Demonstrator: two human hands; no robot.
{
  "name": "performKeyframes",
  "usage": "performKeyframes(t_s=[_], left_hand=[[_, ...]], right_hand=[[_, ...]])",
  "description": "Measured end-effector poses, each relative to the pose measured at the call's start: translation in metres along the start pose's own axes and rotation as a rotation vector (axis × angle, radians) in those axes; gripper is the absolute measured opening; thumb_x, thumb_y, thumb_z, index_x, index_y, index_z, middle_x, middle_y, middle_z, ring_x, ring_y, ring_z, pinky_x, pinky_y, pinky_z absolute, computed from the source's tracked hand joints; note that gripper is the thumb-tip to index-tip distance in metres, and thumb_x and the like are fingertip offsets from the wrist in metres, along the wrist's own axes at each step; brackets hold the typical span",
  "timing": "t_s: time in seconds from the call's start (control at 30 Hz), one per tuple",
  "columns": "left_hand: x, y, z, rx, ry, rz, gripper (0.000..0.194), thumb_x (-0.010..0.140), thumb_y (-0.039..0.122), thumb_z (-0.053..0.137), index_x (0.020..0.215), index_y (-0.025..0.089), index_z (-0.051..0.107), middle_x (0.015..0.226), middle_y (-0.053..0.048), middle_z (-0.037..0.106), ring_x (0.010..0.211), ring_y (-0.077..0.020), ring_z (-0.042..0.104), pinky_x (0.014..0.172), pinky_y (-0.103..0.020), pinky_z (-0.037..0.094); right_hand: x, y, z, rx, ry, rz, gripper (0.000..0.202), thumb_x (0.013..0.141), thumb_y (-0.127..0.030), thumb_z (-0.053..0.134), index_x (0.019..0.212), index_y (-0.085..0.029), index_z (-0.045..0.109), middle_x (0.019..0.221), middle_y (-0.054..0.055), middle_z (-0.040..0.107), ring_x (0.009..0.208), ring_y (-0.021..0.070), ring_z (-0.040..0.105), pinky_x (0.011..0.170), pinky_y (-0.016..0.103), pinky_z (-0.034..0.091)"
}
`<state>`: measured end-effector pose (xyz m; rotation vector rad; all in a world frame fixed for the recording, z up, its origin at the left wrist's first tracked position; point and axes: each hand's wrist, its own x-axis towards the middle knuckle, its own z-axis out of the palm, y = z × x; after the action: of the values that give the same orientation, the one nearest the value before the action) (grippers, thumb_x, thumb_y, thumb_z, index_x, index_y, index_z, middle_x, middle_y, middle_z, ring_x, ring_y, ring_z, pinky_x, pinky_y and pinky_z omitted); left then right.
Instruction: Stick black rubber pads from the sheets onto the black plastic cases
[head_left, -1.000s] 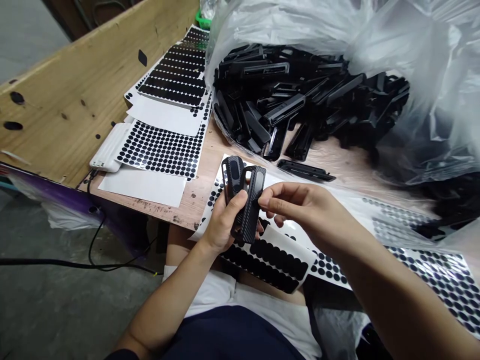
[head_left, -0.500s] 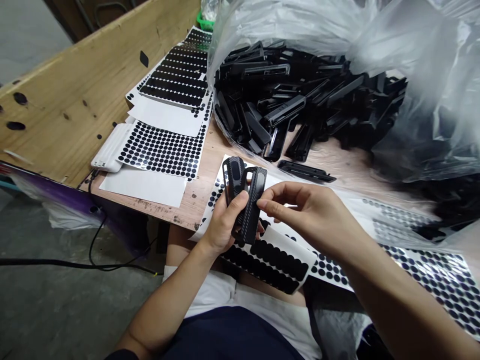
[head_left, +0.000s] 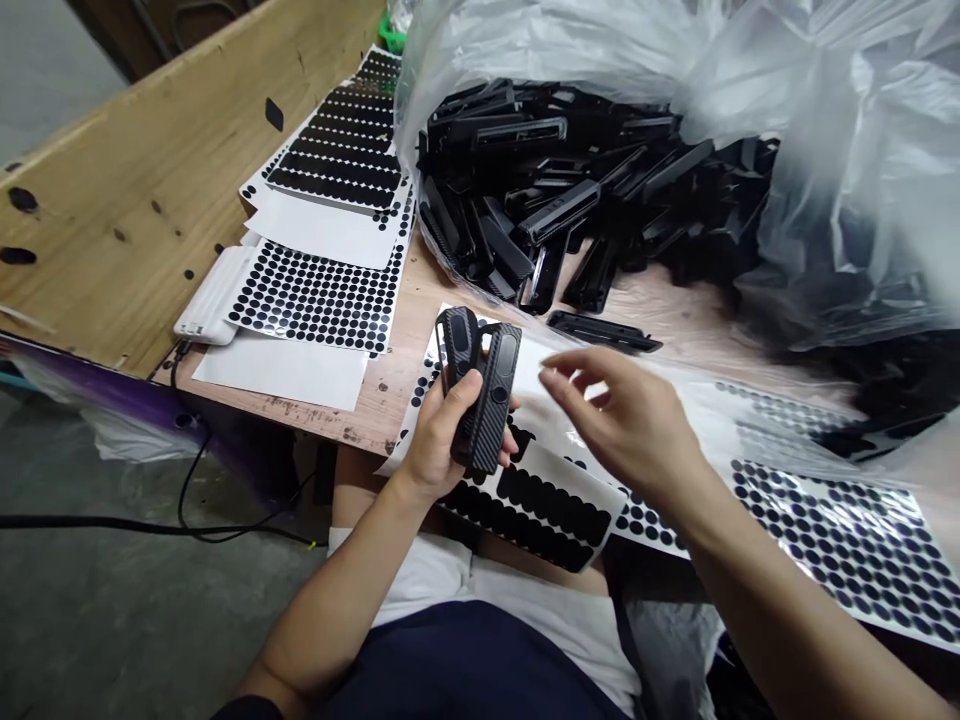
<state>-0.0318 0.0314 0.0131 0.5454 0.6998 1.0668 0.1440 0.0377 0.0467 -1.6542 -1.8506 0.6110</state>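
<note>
My left hand is closed around two long black plastic pieces with a carbon-fibre pattern, fanned slightly apart. On the front piece, an oval black patch and a round one below it face up. The rear piece also carries an oval patch and shows a slot along its edge. Right of them, my right hand hovers apart from the pieces, fingers curled, with a small gap between thumb and index tips and nothing visible there. Below lies a bent sheet of black round stickers, partly covered by my left hand.
A large clear plastic bag spreads over the back, with a heap of black pieces in its opening. One loose piece lies in front. Sticker sheets and a white device sit left, beside a wooden board.
My right hand has moved right, off the front piece. That piece has turned so its patched face shows more. The view has shifted slightly.
</note>
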Motion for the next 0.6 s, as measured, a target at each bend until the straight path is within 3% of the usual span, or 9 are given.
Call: performKeyframes(t_s=[0.1,0.23,0.3,0.37,0.43,0.5,0.6], left_hand=[[0.001,0.001,0.001,-0.023,-0.022,-0.022,0.061,0.075,0.068,0.079,0.094,0.013,0.062,0.082,-0.007,0.073,0.052,-0.0148,0.066,0.046,-0.025,0.054],[0.003,-0.003,0.001,-0.07,-0.02,0.04,0.05,0.081,0.061,0.076,0.09,0.013,0.063,0.079,-0.004,0.071,0.057,-0.0131,0.067,0.067,-0.031,0.062],[0.003,-0.005,-0.001,-0.101,-0.024,0.06,0.048,0.082,0.058,0.077,0.091,0.014,0.062,0.08,-0.003,0.071,0.056,-0.0116,0.065,0.068,-0.032,0.063],[0.004,-0.006,-0.003,-0.108,-0.068,0.039,0.049,0.082,0.058,0.077,0.094,0.013,0.062,0.08,-0.004,0.072,0.051,-0.012,0.064,0.06,-0.031,0.062],[0.004,-0.006,-0.007,-0.092,-0.127,0.001,0.052,0.083,0.058,0.076,0.103,0.012,0.061,0.079,-0.005,0.073,0.047,-0.0137,0.064,0.051,-0.029,0.059],[0.003,-0.005,-0.009,-0.069,-0.161,-0.033,0.058,0.084,0.057,0.076,0.115,0.012,0.059,0.077,-0.005,0.073,0.045,-0.0156,0.065,0.046,-0.028,0.057],[0.001,-0.004,-0.011,-0.039,-0.172,-0.049,0.065,0.084,0.055,0.077,0.127,0.013,0.054,0.08,-0.007,0.076,0.044,-0.0166,0.066,0.044,-0.027,0.057]], right_hand=[[-0.017,0.019,0.006,-0.049,-0.186,-0.017,0.017,0.091,-0.037,0.07,0.081,-0.023,0.074,0.076,0.004,0.076,0.063,0.0208,0.065,0.057,0.034,0.049],[-0.032,0.019,0.002,0.1,-0.149,-0.246,0.01,0.092,-0.026,0.07,0.084,-0.024,0.076,0.079,0.005,0.077,0.069,0.0203,0.068,0.062,0.034,0.053],[-0.031,0.012,-0.008,0.192,-0.104,-0.299,0.008,0.091,-0.025,0.073,0.084,-0.025,0.077,0.079,0.004,0.077,0.073,0.0206,0.069,0.067,0.035,0.055],[-0.022,0.004,-0.02,0.35,-0.028,-0.149,0.008,0.088,-0.032,0.078,0.081,-0.027,0.077,0.077,0.002,0.075,0.072,0.0191,0.069,0.07,0.034,0.057],[-0.009,-0.003,-0.031,0.564,0.012,0.096,0.019,0.08,-0.047,0.085,0.079,-0.029,0.078,0.078,0.0,0.073,0.072,0.0182,0.068,0.071,0.034,0.059],[0.005,-0.008,-0.037,0.733,-0.044,0.265,0.031,0.07,-0.057,0.09,0.078,-0.029,0.079,0.087,0.001,0.075,0.08,0.0189,0.07,0.076,0.035,0.06],[0.019,-0.014,-0.037,0.752,-0.216,0.304,0.034,0.066,-0.057,0.092,0.075,-0.027,0.079,0.105,0.003,0.077,0.093,0.0202,0.069,0.08,0.033,0.058]])
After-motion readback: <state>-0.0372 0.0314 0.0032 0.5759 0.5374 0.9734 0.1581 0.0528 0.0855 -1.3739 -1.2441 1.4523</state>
